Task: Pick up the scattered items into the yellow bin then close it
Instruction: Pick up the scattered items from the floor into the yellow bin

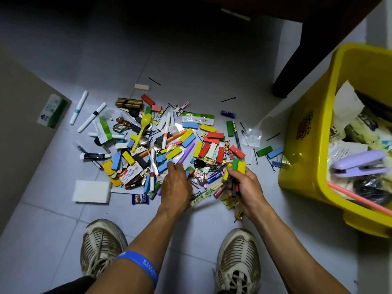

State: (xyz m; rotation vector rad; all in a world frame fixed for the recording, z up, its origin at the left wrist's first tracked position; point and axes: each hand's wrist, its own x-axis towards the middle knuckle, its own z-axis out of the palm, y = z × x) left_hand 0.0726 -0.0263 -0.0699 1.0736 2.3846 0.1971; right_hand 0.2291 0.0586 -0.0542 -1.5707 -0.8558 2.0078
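A heap of scattered items [169, 141] covers the floor tiles: coloured wooden blocks, markers, spoons, keys, hairpins and packets. The yellow bin [307, 166] stands open at the right, partly filled with paper and a purple stapler [358, 164]. My right hand [244, 185] grips a bundle of blocks [236, 166], green, yellow and red among them. My left hand [176, 183] reaches into the near edge of the heap, its fingers curled over small blocks; what they hold is hidden.
A dark table leg [297, 71] stands behind the bin. A beige panel [21, 124] lines the left side. A white sponge [92, 190] and a candy wrapper [140, 198] lie near my left shoe [101, 245]. My right shoe [237, 259] is below the heap.
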